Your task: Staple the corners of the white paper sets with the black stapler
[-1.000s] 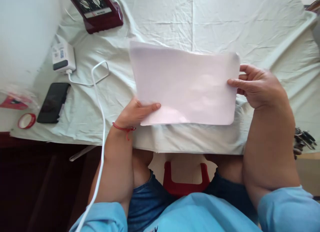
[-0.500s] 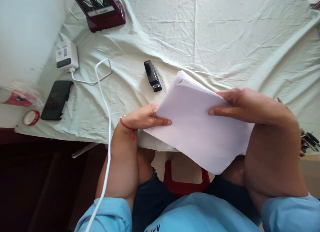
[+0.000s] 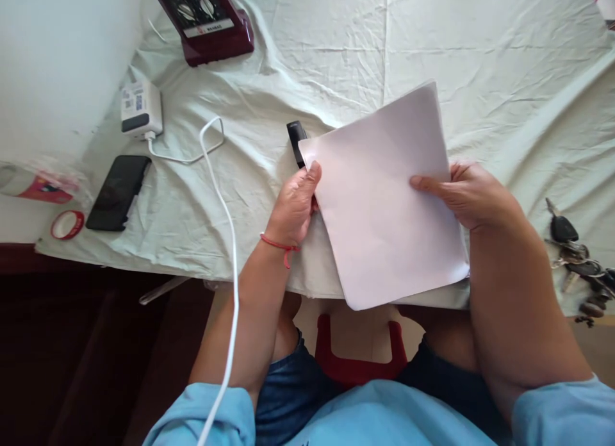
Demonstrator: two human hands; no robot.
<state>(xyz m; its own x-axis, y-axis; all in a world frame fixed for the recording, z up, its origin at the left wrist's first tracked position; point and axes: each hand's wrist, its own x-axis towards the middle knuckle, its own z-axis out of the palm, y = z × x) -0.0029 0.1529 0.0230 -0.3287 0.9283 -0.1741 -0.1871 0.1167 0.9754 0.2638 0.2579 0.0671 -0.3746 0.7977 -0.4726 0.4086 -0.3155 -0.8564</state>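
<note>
A stack of white paper (image 3: 384,209) is held above the front edge of the table, tilted a little. My left hand (image 3: 295,202) grips its left edge near the upper corner, thumb on top and fingers beneath. On the right edge, my right hand (image 3: 473,193) is closed with its thumb laid across the top sheet; its other fingers are mostly behind the stack. A black stapler (image 3: 295,140) lies just beyond my left hand, partly covered by the paper's corner.
A pale cloth (image 3: 336,61) covers the table. To the left are a phone (image 3: 118,193), a white power adapter (image 3: 142,109) with a cable (image 3: 225,209), and a red wristband (image 3: 67,225). A maroon appliance (image 3: 211,26) stands at the back; keys (image 3: 579,254) lie right.
The paper stack has turned, its far edge now slanting up to the right. My left hand has shifted up and right along it; the paper now hides part of the stapler.
</note>
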